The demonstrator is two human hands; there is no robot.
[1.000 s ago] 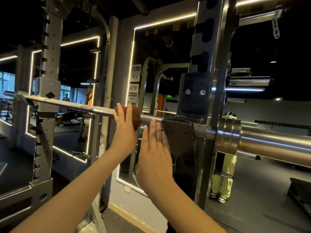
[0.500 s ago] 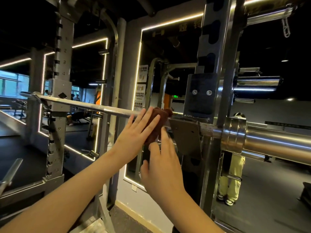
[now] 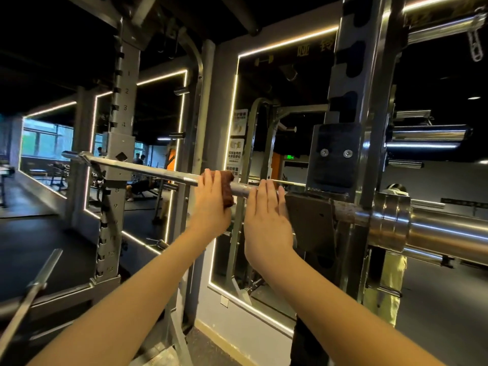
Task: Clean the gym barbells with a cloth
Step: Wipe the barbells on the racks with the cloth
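Observation:
A steel barbell lies across the rack, running from upper left to a thick sleeve at the right. A brown cloth is draped over the bar's shaft. My left hand presses the cloth against the bar with straight fingers pointing up. My right hand rests flat on the bar just right of the cloth, next to the rack's dark hook plate. Bare shaft shows between the two hands.
The rack's right upright stands close behind the hook plate. The numbered left upright carries the bar's far end. A second bar slants at lower left. A person in yellow trousers stands behind the sleeve.
My left hand slid the cloth right toward the hook plate, then back left along the shaft. My right hand rose and its fingers now lie on the bar.

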